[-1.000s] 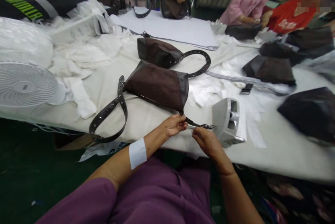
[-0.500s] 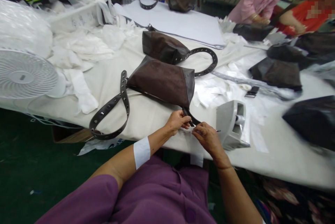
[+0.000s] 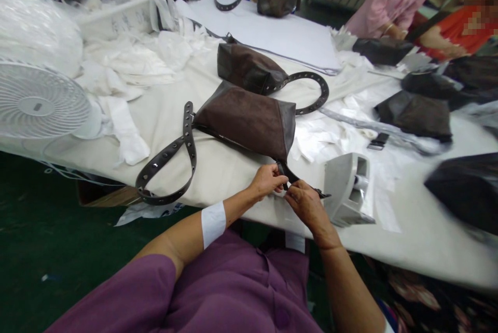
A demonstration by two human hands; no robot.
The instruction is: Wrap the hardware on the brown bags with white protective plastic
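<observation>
A dark brown handbag [image 3: 249, 118] lies on the cloth-covered table in front of me. Its studded strap [image 3: 167, 159] loops out to the left. At the bag's near right corner a short black strap end [image 3: 290, 172] comes out toward me. My left hand [image 3: 269, 181] pinches this strap end close to the bag. Against the same strap, a little to the right, my right hand [image 3: 305, 200] is closed with fingertips together; a small whitish piece shows between the hands, too small to name. Just behind lies a second brown bag [image 3: 249, 66] with a ring-shaped studded strap.
A grey tape dispenser [image 3: 346, 188] stands right of my right hand. On the left are a white fan [image 3: 37, 105] and white paper scraps [image 3: 128, 63]. More dark bags [image 3: 416, 115] lie at the right. Co-workers handle bags across the table.
The view has shifted slightly, so the bags and dispenser appear a little to the right. Both hands stay at the strap end, and more of the strap's tip now shows beyond my right hand.
</observation>
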